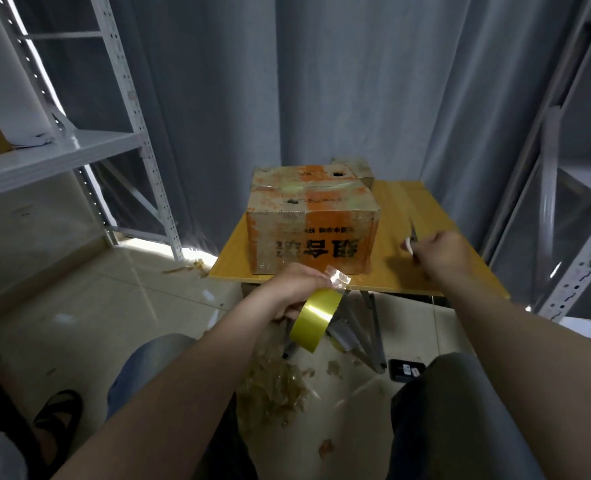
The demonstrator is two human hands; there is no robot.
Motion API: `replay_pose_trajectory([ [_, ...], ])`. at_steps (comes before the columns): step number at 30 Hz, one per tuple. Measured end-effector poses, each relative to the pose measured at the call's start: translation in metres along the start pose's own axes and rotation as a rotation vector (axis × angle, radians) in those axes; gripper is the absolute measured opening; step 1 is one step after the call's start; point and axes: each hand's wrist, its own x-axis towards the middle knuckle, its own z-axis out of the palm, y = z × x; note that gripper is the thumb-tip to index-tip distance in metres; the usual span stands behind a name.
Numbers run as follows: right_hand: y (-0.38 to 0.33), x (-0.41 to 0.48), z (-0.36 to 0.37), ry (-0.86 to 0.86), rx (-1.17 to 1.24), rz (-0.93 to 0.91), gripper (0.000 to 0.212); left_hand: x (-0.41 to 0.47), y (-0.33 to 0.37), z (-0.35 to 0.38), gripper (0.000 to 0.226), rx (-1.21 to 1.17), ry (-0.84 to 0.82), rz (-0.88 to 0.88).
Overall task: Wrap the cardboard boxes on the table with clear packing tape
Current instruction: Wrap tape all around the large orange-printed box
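Tabletop: small, yellow wood-look, folding legs under. Backs onto grey curtain. White metal left rack and right rack stand close on both sides. Floor pale tile; tape scraps heaped below near edge, dark flat device by a table leg.

Cardboard box, orange-banded, glossy w/ tape, sits centre-left, front face near the near edge. Second box behind it, mostly hidden. Wood shows from box to R edge.

Left hand just off near edge, fingers curled round tape roll, loose end sticking up. Right hand over R side of top, curled on white-handled bladed tool; scissors or knife, can't tell.
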Motion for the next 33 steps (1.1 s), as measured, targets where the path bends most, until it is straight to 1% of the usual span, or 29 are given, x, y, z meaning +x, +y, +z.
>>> replay_pose_trajectory([
  [2,0.014,0.001,0.007,-0.13,-0.311,0.027,0.045,0.001,0.001,0.0,0.007,0.018,-0.032,-0.005],
  [3,0.015,0.001,0.011,-0.166,-0.398,0.024,0.044,0.002,0.001,0.0,0.007,0.029,-0.045,-0.011],
  [5,0.008,0.003,0.015,-0.196,-0.48,-0.013,0.042,0.004,0.001,0.0,0.011,0.063,-0.071,-0.025],
  [7,-0.006,0.007,0.016,-0.177,-0.504,-0.068,0.035,0.008,0.001,-0.001,0.019,0.095,-0.096,-0.042],
  [9,-0.027,0.01,0.015,-0.084,-0.355,-0.171,0.03,0.011,0.001,-0.003,0.023,0.108,-0.125,-0.064],
  [12,-0.074,0.007,0.016,0.09,-0.017,-0.496,0.03,0.012,0.003,-0.01,0.025,0.123,-0.156,-0.082],
  [14,-0.106,-0.001,0.017,0.162,0.061,-0.705,0.027,0.012,0.004,-0.014,0.026,0.136,-0.158,-0.083],
  [15,-0.12,-0.005,0.019,0.171,0.07,-0.784,0.026,0.013,0.004,-0.017,0.027,0.136,-0.157,-0.08],
  [16,-0.132,-0.01,0.023,0.145,0.07,-0.851,0.028,0.014,0.004,-0.019,0.028,0.128,-0.157,-0.078],
  [18,-0.153,-0.017,0.035,-0.016,0.002,-0.971,0.039,0.016,0.003,-0.024,0.029,0.099,-0.16,-0.08],
  [20,-0.166,-0.023,0.048,-0.278,-0.175,-1.057,0.058,0.017,0.001,-0.028,0.03,0.082,-0.171,-0.09],
  [22,-0.173,-0.024,0.058,-0.514,-0.327,-1.063,0.076,0.017,-0.001,-0.031,0.031,0.067,-0.174,-0.094],
  [23,-0.176,-0.023,0.062,-0.578,-0.375,-1.047,0.081,0.018,-0.002,-0.033,0.031,0.062,-0.172,-0.096],
  [24,-0.177,-0.022,0.065,-0.604,-0.402,-1.025,0.083,0.019,-0.004,-0.035,0.031,0.056,-0.172,-0.1],
  [26,-0.178,-0.019,0.071,-0.575,-0.465,-1.016,0.09,0.021,-0.008,-0.038,0.031,0.036,-0.174,-0.105],
  [29,-0.174,-0.023,0.081,-0.439,-0.621,-1.064,0.109,0.025,-0.012,-0.039,0.032,0.007,-0.17,-0.109],
  [33,-0.169,-0.033,0.081,-0.288,-0.69,-1.097,0.125,0.024,-0.013,-0.038,0.031,-0.023,-0.176,-0.104],
])
